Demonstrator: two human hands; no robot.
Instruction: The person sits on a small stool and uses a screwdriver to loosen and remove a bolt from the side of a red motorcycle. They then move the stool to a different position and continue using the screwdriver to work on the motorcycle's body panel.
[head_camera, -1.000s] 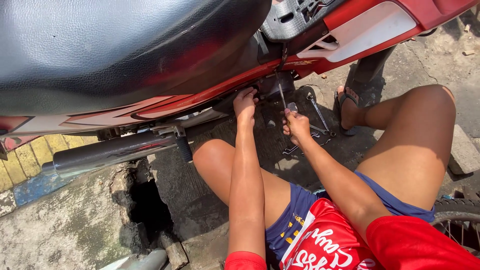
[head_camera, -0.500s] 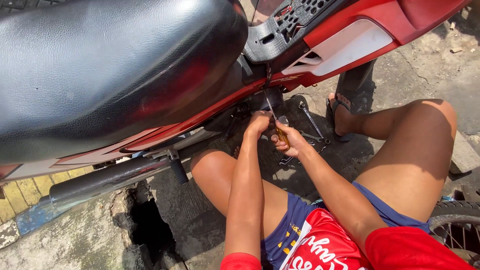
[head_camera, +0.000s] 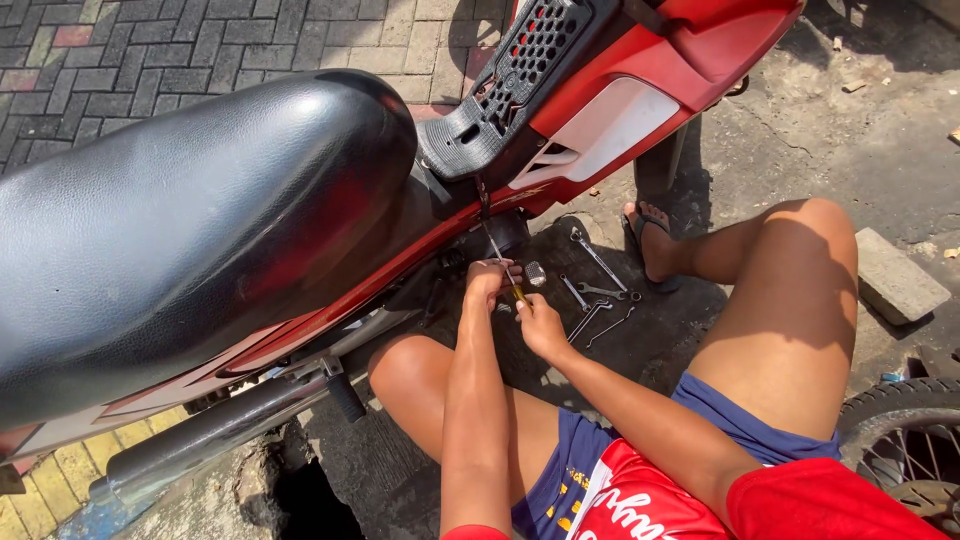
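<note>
I squat beside a red motorbike (head_camera: 640, 90) with a black seat (head_camera: 190, 230). My left hand (head_camera: 488, 280) is closed against the bike's lower side, under the seat edge. My right hand (head_camera: 540, 322) sits just below it, gripping a thin screwdriver with a yellow handle (head_camera: 517, 292); its metal shaft (head_camera: 493, 247) points up toward the engine area. Both hands almost touch each other. What the left fingers hold is hidden.
Several wrenches (head_camera: 595, 290) lie on the dark ground by my right foot in a sandal (head_camera: 650, 245). A footpeg (head_camera: 345, 395) and exhaust pipe (head_camera: 200, 440) run below the seat. A hole (head_camera: 315, 500) opens beside my left knee. A concrete block (head_camera: 900, 278) and wheel (head_camera: 905, 450) are at right.
My view has tilted up and back, showing more seat and brick paving. Both hands have come lower and closer together, with the screwdriver now angled up at the bike's side.
</note>
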